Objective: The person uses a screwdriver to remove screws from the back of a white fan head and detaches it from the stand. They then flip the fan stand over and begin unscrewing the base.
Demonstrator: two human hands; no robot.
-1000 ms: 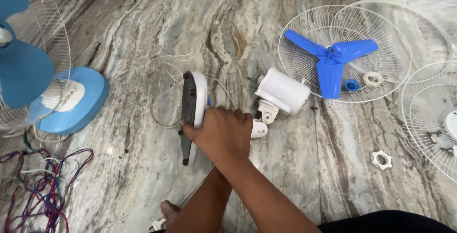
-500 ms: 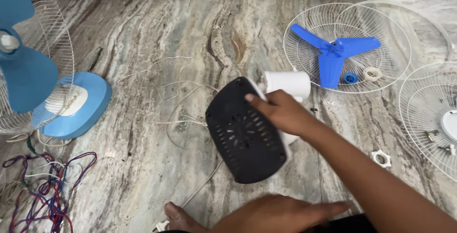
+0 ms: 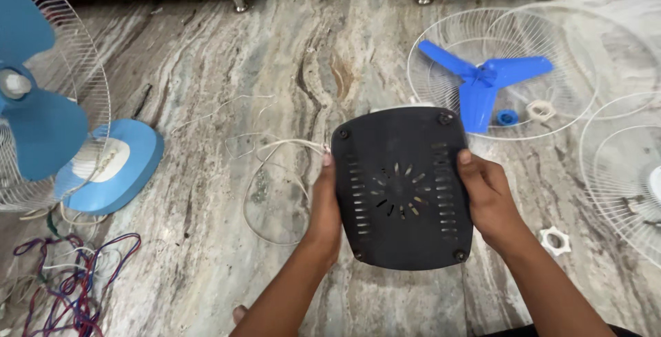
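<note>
You held the black fan base [image 3: 403,189] in the middle of the frame, left hand [image 3: 327,206] and right hand [image 3: 492,203] each closed tight on one side, thumbs on top.

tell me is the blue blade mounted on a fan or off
Off: the blue blade lies loose on a white grille flat on the floor.
</note>
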